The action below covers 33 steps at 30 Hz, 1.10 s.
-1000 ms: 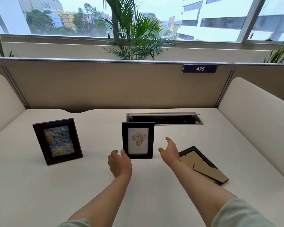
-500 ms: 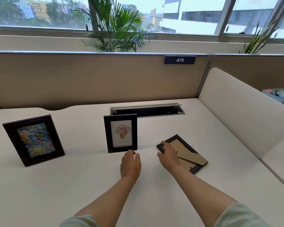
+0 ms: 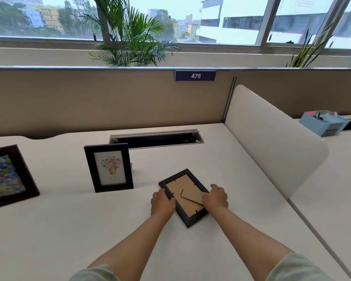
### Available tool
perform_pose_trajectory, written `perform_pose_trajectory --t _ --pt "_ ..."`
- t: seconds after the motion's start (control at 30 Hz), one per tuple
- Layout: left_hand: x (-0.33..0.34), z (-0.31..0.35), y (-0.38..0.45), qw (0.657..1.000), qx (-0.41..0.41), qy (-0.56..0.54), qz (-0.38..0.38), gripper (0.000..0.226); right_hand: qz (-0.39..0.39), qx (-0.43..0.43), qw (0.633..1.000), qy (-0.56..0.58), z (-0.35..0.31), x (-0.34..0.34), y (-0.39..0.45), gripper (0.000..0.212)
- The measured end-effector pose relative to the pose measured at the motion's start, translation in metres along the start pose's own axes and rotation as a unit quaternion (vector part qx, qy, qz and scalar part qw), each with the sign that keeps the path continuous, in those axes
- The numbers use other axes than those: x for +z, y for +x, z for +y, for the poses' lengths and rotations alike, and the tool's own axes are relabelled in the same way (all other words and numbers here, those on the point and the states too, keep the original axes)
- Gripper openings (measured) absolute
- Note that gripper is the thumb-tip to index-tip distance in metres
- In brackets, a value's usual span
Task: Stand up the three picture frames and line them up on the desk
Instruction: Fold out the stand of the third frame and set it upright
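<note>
A black picture frame (image 3: 183, 188) lies face down on the white desk (image 3: 69, 230), its brown cardboard back and folded stand showing. My left hand (image 3: 162, 203) grips its left edge and my right hand (image 3: 216, 197) grips its right edge. To the left stands a small black frame with a flower-pot picture (image 3: 109, 167), upright and leaning back. At the far left edge stands a dark brown frame with a picture of coloured stones (image 3: 7, 177), partly cut off by the view.
An open cable slot (image 3: 156, 138) runs along the desk's back behind the flower frame. A tan partition (image 3: 109, 98) closes the back and a rounded white divider (image 3: 272, 142) the right side. A grey organiser box (image 3: 320, 122) sits on the neighbouring desk.
Both hands moved right from the flower frame to the face-down frame and took hold of its two side edges. The view has shifted to the right.
</note>
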<state>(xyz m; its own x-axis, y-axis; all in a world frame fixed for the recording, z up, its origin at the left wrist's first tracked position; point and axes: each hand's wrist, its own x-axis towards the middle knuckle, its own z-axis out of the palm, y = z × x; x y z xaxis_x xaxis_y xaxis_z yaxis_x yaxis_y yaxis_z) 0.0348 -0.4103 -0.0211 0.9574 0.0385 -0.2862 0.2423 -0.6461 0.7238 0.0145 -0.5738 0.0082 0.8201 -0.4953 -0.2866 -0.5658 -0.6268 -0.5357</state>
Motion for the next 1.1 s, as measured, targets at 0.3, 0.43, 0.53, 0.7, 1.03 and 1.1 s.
perform_pose_trajectory --t 0.3,0.43,0.53,0.7,1.03,1.1 --pt "0.006 0.039 0.025 0.996 -0.074 0.041 -0.001 0.066 -0.119 0.068 0.988 0.066 0.034 -0.018 0.033 0.015" --pt "0.002 0.041 0.032 0.993 -0.090 0.068 -0.018 0.071 -0.152 0.054 0.984 0.068 0.037 -0.018 0.035 0.022" --pt "-0.002 0.041 0.038 0.994 -0.097 0.051 -0.023 0.058 -0.156 0.050 0.984 0.066 0.040 -0.018 0.036 0.028" --pt "-0.005 0.043 0.050 0.993 -0.102 0.050 -0.007 0.049 -0.152 0.082 0.980 0.100 0.042 -0.016 0.036 0.030" --pt "-0.016 0.048 0.062 0.971 -0.172 -0.154 0.070 0.014 -0.101 0.102 0.982 0.125 0.035 -0.022 0.034 0.034" --pt "-0.019 0.052 0.065 0.973 -0.149 -0.156 0.078 0.025 -0.098 0.106 0.979 0.145 0.030 -0.023 0.035 0.034"
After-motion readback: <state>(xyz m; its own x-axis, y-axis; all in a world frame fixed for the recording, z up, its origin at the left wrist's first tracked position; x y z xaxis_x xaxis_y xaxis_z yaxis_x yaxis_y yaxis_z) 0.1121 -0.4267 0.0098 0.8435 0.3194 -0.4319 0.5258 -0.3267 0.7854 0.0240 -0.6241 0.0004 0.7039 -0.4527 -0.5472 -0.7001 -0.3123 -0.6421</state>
